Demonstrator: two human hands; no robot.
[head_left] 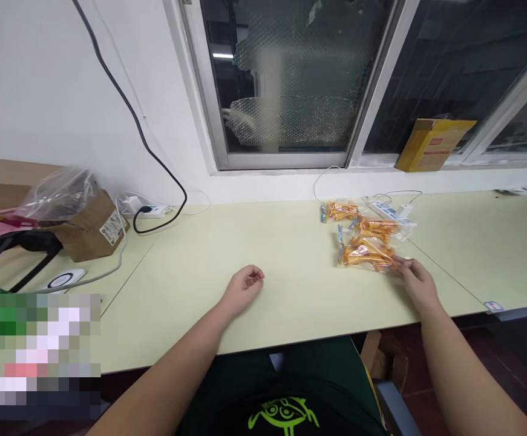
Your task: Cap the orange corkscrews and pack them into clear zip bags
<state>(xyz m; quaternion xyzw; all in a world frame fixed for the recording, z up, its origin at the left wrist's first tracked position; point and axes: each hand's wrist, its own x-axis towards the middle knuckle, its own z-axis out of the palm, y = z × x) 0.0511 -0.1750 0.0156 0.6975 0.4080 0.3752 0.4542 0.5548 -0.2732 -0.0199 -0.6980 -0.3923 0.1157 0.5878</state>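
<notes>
Three clear plastic packets with orange contents lie at the right of the pale table. My right hand (417, 281) pinches the right end of the nearest packet (367, 253). Just behind it lies a second packet (376, 229), and a smaller-looking one (341, 211) is farthest back, near the wall. My left hand (244, 287) rests on the table left of the packets, its fingers curled in with nothing visible in them.
A white power strip (383, 211) sits behind the packets. An opened cardboard box (95, 227), a black cable (154, 157) and a round charging pad (63, 279) are at the left. A yellow box (435, 145) leans on the window sill.
</notes>
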